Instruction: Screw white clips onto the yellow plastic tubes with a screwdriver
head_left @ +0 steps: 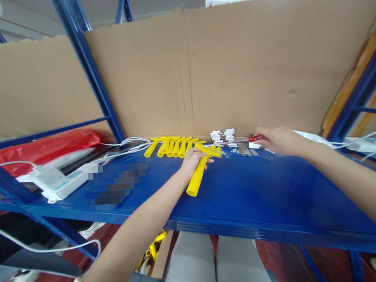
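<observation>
My left hand [193, 161] is closed around a yellow plastic handle [197, 179], whose hollow round end points down toward me. In my right hand [276, 140] is a screwdriver [255, 138] with a red grip. Its long thin shaft runs left, level with the shelf, to the head of the yellow handle; I cannot tell whether the tip touches. Behind my left hand lies a row of several similar yellow handles [163, 149]. Small white folded pieces [222, 136], tiny metal bits [225, 154] and flat grey strips [244, 149] lie near the screwdriver.
The blue shelf [243, 197] has a cardboard wall [250, 68] behind it and blue posts [93, 70] at the sides. To the left are white power strips [71, 183], cables and a red bag [47, 148]. Below stands a box of yellow pieces [153, 251].
</observation>
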Demonstrator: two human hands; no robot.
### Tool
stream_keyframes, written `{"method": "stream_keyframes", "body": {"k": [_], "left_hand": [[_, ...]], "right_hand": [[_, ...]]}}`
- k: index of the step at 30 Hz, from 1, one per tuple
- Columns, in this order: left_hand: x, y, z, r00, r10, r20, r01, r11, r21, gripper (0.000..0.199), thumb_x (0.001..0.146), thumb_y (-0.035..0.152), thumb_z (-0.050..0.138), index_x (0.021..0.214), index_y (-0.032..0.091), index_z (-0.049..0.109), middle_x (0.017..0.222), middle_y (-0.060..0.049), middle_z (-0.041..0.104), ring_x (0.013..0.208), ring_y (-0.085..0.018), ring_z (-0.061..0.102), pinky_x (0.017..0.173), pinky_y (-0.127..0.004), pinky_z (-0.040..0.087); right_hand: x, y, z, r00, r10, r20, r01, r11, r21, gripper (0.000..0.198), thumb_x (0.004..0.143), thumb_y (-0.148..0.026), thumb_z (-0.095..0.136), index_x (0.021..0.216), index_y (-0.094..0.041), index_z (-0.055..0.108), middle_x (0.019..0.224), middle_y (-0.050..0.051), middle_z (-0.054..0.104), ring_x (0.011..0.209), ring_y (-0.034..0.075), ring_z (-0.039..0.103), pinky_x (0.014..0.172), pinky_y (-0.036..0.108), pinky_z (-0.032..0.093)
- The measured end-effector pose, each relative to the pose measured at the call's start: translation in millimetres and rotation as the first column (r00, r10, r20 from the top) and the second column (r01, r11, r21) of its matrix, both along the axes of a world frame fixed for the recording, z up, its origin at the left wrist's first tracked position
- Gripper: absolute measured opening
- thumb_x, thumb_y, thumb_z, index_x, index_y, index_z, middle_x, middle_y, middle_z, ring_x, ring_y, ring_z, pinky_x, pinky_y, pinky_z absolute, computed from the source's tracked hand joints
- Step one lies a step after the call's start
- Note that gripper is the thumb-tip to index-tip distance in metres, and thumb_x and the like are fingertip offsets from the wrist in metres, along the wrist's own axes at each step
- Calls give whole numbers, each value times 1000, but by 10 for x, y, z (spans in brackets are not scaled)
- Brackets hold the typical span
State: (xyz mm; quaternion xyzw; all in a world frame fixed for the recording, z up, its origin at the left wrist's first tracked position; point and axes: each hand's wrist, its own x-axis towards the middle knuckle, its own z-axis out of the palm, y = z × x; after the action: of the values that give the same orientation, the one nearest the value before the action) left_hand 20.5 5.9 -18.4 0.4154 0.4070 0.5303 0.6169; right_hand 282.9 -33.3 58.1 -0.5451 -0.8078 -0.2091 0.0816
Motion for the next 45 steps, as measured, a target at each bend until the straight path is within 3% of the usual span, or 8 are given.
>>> {"method": "stream_keyframes", "body": {"k": [8, 17, 25, 32, 45], "left_hand": [[42, -108, 100, 998, 23, -57, -24, 1000, -16, 34, 81, 0, 46, 110, 18, 38, 65, 2, 60, 49, -16, 65, 38, -19, 36], [41, -84, 65, 998, 31, -60, -31, 1000, 1, 35, 78, 2, 53, 105, 18, 38, 65, 2, 60, 47, -17, 64, 36, -18, 36], [48, -100, 77, 995, 48, -91, -49, 999, -1, 33, 78, 3, 54, 102, 18, 38, 66, 3, 59, 47, -15, 64, 36, -16, 37], [32, -48, 30, 997, 28, -75, -27, 1000, 15, 37, 75, 8, 62, 101, 19, 38, 70, 1, 61, 50, -17, 66, 37, -18, 39], [35, -58, 33, 994, 12, -104, -9, 1000, 23, 36, 77, 3, 51, 107, 18, 38, 70, -1, 64, 52, -18, 67, 36, -19, 40]], "right_hand": [[20, 20, -15, 999, -28, 36, 28, 1000, -9, 25, 92, -33, 35, 93, -23, 57, 71, 6, 66, 65, 20, 60, 56, 28, 31], [-27, -15, 13, 995, -17, 97, 13, 999, 44, 24, 92, -31, 35, 92, -22, 57, 77, 8, 67, 70, 21, 60, 59, 29, 31], [-29, -73, 41, 987, 14, 162, -29, 996, 90, 23, 90, -27, 36, 89, -20, 58, 70, 6, 65, 64, 19, 57, 58, 28, 29], [41, -70, 22, 990, 23, 139, -36, 995, 90, 24, 91, -27, 36, 92, -20, 58, 76, 7, 67, 66, 20, 58, 59, 28, 30], [7, -26, 34, 993, 40, 113, -50, 994, 92, 22, 91, -28, 37, 89, -20, 58, 75, 7, 67, 65, 19, 57, 59, 28, 30]]}}
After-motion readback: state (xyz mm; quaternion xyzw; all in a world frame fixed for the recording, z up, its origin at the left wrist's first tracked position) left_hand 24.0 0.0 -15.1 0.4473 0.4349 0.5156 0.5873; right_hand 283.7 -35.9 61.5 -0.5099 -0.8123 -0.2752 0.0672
